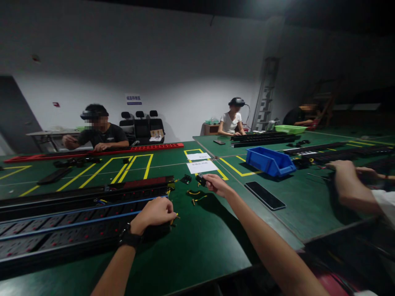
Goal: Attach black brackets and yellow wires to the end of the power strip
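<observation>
My left hand (157, 211), with a black watch on its wrist, is closed at the end of a long black power strip (70, 234). Thumb and fingertips pinch a short wire (177, 216) with a yellow tip. Farther right, my right hand (218, 186) is closed around a small black plastic part (201, 179), held above the green table (197, 242). A similar black part (186, 179) lies just left of it. Below them on the table rest a yellow wire (194, 192) and another yellow wire piece (199, 200).
A phone (264, 195) and a blue bin (270, 162) stand to the right, paper sheets (202, 167) ahead. A co-worker's hand (342, 174) reaches in at the right. Other people sit across the table near a red rail (148, 148) and a green tray (290, 129).
</observation>
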`<state>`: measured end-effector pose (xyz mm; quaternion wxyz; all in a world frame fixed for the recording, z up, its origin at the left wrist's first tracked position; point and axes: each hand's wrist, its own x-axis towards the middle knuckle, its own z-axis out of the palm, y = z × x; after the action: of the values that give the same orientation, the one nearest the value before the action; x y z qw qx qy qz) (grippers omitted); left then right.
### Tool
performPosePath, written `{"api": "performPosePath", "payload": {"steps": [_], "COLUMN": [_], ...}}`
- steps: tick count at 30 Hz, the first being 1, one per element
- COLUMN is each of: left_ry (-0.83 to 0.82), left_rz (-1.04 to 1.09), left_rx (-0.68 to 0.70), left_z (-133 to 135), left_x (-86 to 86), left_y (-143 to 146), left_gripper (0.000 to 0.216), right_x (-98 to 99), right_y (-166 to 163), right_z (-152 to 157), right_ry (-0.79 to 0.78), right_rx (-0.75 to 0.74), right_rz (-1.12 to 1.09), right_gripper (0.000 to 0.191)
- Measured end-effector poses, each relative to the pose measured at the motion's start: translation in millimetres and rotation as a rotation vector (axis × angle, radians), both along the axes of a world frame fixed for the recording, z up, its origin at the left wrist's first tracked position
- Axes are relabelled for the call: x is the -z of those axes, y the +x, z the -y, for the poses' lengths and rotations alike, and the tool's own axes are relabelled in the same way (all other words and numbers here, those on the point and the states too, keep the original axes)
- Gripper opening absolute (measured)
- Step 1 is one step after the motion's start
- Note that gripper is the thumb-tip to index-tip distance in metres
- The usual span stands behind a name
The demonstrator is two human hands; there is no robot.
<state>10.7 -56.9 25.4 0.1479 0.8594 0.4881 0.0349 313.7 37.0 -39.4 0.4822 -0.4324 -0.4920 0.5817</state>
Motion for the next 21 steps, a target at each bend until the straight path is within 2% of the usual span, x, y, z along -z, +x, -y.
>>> {"api": "performPosePath", "payload": {"steps": [4,7,10,15,21], "left_ry": [0.007,0.002,0.008,0.054,0.046], "left_rz": [-0.016,-0.021,-0.027,-0.04,-0.049], "left_rx": [-0.005,0.0,0.007,0.007,0.035], "left_z": [1.2,1.9,2.7,2.2,-2.2], "left_x": [-2.1,-2.7,-3.0,-2.3,3.0], "left_y": [0.5,0.8,1.2,1.4,-0.4], "left_gripper": [0.032,0.03,0.031,0.044,0.029], "right_x": [-3.9,-3.6,-2.7,-8.0,-7.8], "right_y": [-7.3,-13.8,-22.5,-41.2,-60.0], "right_z": [8.2,11.1,16.1,33.5,47.4], "right_ry": [-0.008,0.0,0.018,0.085,0.103], "right_rx": [-0.159,-0.215,-0.285,-0.528,-0.797], "right_rz": [-0.201,-0.24,-0.161,0.033,0.316], "right_gripper": [0.03,0.032,0.038,0.055,0.056]}}
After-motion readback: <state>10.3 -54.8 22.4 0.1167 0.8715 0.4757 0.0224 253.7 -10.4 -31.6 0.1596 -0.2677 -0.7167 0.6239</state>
